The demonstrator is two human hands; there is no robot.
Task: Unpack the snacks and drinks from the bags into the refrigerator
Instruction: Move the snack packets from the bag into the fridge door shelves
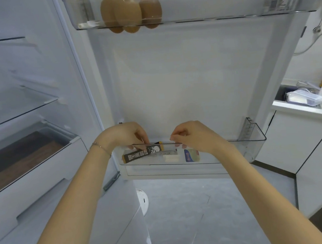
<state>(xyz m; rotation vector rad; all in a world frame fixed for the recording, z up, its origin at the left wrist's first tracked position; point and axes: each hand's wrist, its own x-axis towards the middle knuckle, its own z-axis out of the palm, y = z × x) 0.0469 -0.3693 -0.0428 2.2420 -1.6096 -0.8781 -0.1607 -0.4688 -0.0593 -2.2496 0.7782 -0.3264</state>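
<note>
Fingertips (pixel 143 139) of the left hand (pixel 126 136) curl down over the clear front rim and look to pinch the upper edge of a dark snack packet (pixel 142 154); the contact is partly hidden by the knuckles, so the hold is a judgement. The right hand (pixel 195 137) is curled too, just right of the packet's raised yellow end, its fingers dipping behind the rim. Whether it holds anything cannot be told.

The packet lies tilted inside the low door bin (pixel 256 142), left end down, right end up, printed face toward the near wall. It looks to be a flat foil sachet: light, soft and slightly slick, likely to slump unless propped. A pinch at the sealed end, where it is stiffest, would suit it best.

Right of it in the same bin sit a small white piece (pixel 171 157) and a blue and yellow packet (pixel 192 155), the latter under the right wrist. High on the door, an upper door shelf (pixel 205 18) carries brown eggs (pixel 130 12). The refrigerator (pixel 26 95) cavity with its glass shelves opens at left; a counter (pixel 300 106) with containers stands far right.
</note>
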